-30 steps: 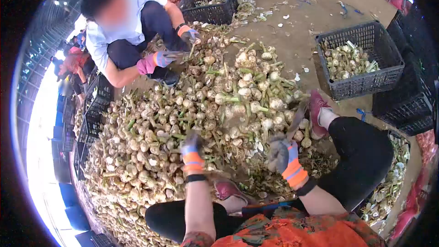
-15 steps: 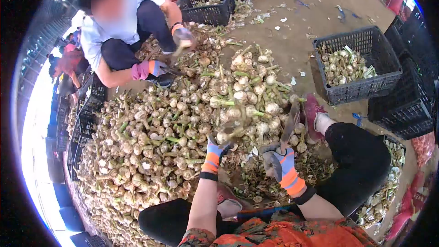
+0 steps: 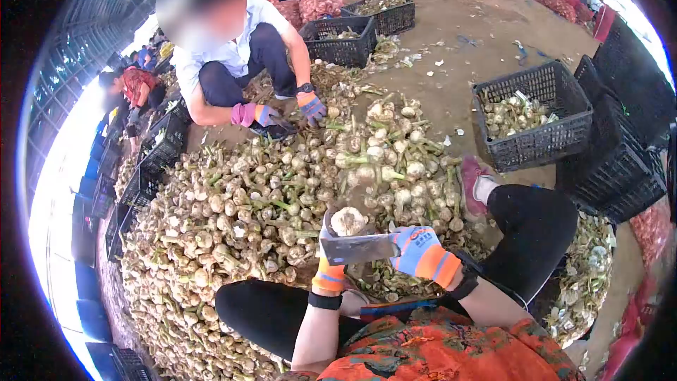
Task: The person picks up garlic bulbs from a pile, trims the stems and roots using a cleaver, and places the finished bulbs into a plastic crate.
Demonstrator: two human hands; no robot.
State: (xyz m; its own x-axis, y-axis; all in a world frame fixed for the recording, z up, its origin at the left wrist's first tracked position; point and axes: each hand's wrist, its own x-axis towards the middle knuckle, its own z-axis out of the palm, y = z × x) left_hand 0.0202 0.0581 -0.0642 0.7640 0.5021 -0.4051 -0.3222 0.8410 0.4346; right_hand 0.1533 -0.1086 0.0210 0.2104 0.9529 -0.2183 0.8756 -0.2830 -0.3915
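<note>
My left hand point(image 3: 328, 274), in an orange and grey-blue glove, is closed around a garlic bulb point(image 3: 349, 221) whose whitish side faces up. In front of that hand lies the flat metal blade of a knife point(image 3: 361, 248), hiding most of its fingers. My gloved right hand point(image 3: 422, 254) grips the knife from the right, its fingers wrapped around the hidden handle. The blade is level, right below the bulb in this view. A large heap of garlic point(image 3: 240, 219) with stems spreads in front and to the left.
A co-worker point(image 3: 233, 49) squats across the heap with both gloved hands down at the garlic. A black crate point(image 3: 539, 142) partly filled with garlic stands at right, beside stacked crates point(image 3: 613, 162). More crates point(image 3: 342, 46) and pink net bags point(image 3: 321, 3) stand behind.
My hands have come together; the knife has swung from upright to level in front of my left hand, which now holds up a garlic bulb. The co-worker's hands have lowered. The view has tilted up.
</note>
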